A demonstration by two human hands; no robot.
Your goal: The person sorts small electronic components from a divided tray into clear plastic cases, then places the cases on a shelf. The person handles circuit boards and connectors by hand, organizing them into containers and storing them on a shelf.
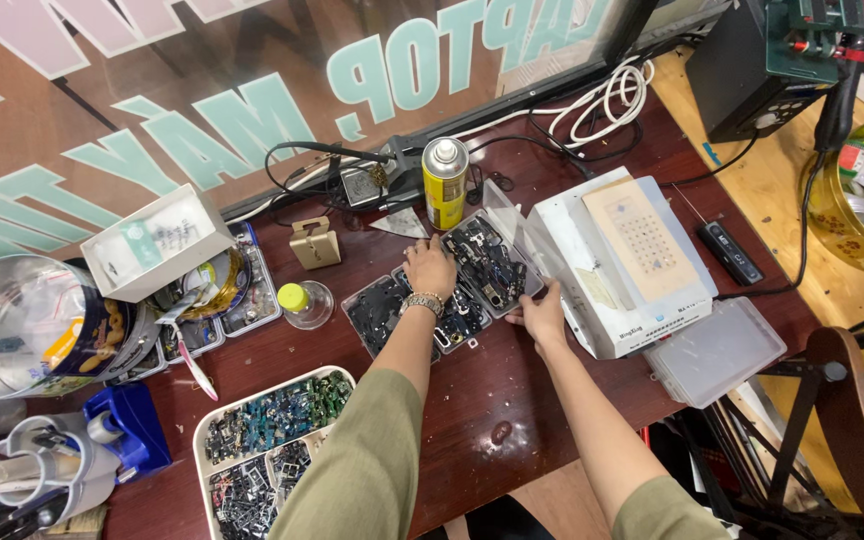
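Note:
A clear plastic compartment box (382, 310) full of small dark electronic parts lies on the dark red table, its lid (512, 225) raised at the far side. My left hand (430, 268) rests on top of the box's middle compartments, fingers curled over the parts, a metal watch on the wrist. At the box's right edge my right hand (542, 315) grips the corner where the box meets the white device (602, 300).
A yellow spray can (445, 182) stands behind the box, a soldering stand (367, 185) beside it. A white tray of parts (214, 428) sits near the front edge. At left are a round tin (12, 320) and a white box (157, 243). An empty clear case (717, 350) lies right.

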